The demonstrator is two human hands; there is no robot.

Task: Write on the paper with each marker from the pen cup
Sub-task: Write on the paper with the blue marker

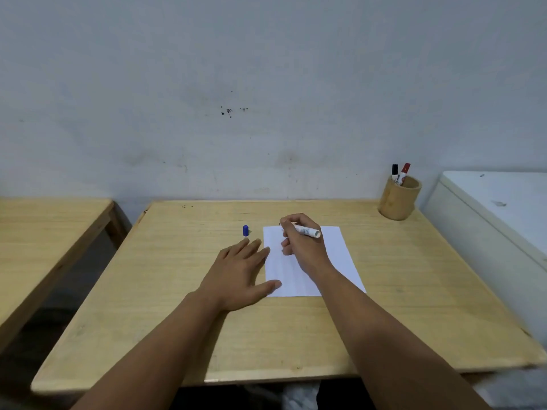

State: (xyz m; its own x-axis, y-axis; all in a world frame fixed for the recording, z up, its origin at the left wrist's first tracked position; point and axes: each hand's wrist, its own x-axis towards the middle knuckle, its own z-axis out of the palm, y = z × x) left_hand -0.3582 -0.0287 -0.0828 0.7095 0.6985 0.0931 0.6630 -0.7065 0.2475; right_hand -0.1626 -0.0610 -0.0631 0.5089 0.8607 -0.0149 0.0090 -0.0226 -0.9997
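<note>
A white sheet of paper (pixel 337 255) lies on the wooden table (pixel 177 291). My right hand (pixel 302 244) grips a white marker (pixel 307 231), its tip down at the paper's upper left area and hidden by my fingers. My left hand (pixel 239 273) lies flat with fingers apart, pressing the paper's left edge. The marker's blue cap (pixel 245 230) stands on the table just left of the paper. A bamboo pen cup (pixel 398 202) at the far right corner holds a black-capped marker (pixel 394 171) and a red-capped marker (pixel 404 171).
A second wooden table (pixel 44 232) stands to the left across a gap. A white cabinet (pixel 497 220) adjoins the table's right side. A grey wall (pixel 266 99) runs behind the table.
</note>
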